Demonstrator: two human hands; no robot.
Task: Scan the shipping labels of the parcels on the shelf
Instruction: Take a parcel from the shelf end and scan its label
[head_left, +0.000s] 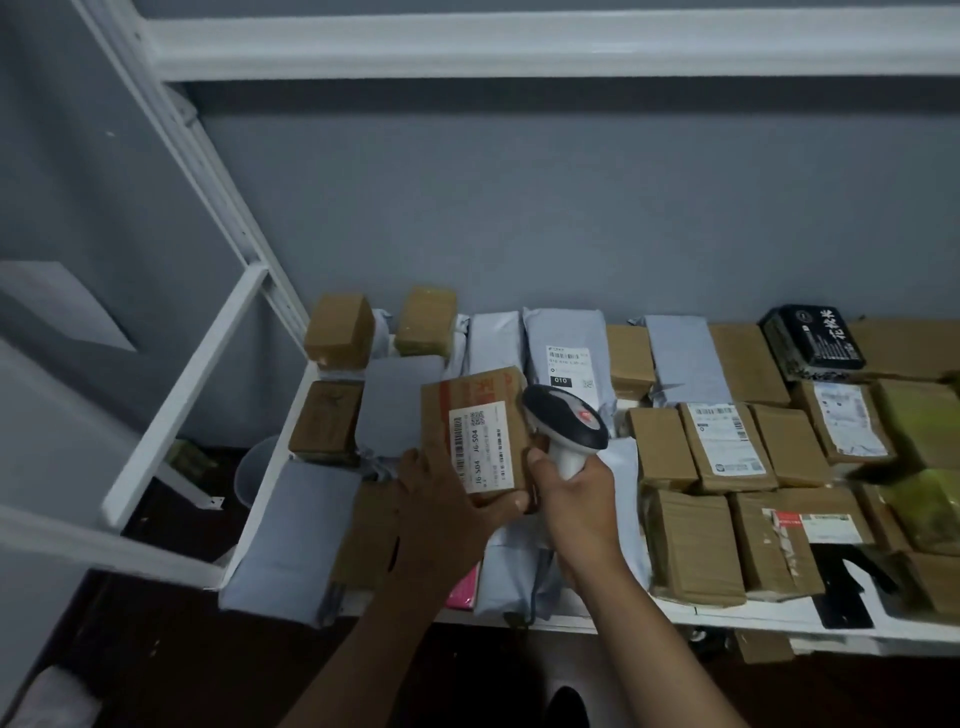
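From the head view, I have my left hand (447, 499) wrapped round the lower end of a small brown cardboard parcel (475, 431), thumb across its near bottom corner, lifting it off the pile at the centre of the frame. I hold it tilted up toward me so that its white printed shipping label (480, 449) faces the camera and the scanner alike; flat on the shelf, the barcode would sit at a poor angle.

My right hand (571, 486) is closed round the white grip of a handheld barcode scanner with a dark rounded head (566, 421). The head sits just beside the parcel at its 3 o'clock edge, touching or nearly so; I cannot tell which. A red glow shows on top of the head. I judge it is too close and too far sideways to read the label cleanly, so I would draw it back and turn the window onto the barcode.

The white metal shelf (270, 467) carries the rest: grey plastic mailer bags (563, 353) at 12 o'clock of the held parcel, flat brown boxes (727, 447) from 2 to 4 o'clock, several label-up, ready for scanning. A black printed packet (810, 340) lies at 2 o'clock, far back.
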